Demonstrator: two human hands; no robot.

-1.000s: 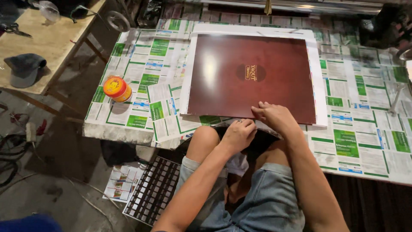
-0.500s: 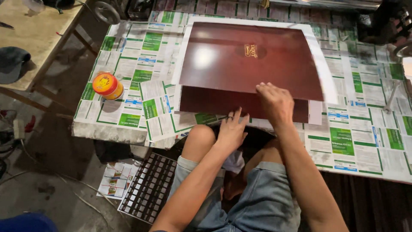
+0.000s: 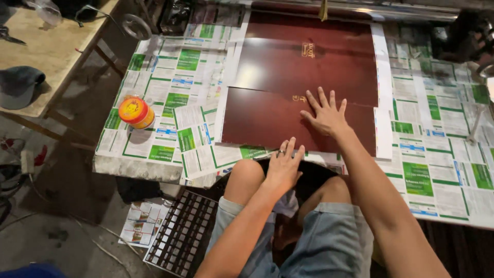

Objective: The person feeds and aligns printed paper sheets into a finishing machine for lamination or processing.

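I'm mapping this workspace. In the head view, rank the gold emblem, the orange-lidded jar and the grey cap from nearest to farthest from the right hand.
From the right hand:
1. Gold emblem, straight ahead on the dark red cover.
2. Orange-lidded jar, far left on the newspaper.
3. Grey cap, farthest left, on the wooden table.

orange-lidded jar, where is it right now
In the head view, the orange-lidded jar stands on the newspaper-covered table near its left edge, left of the dark red sheet and clear of both hands.
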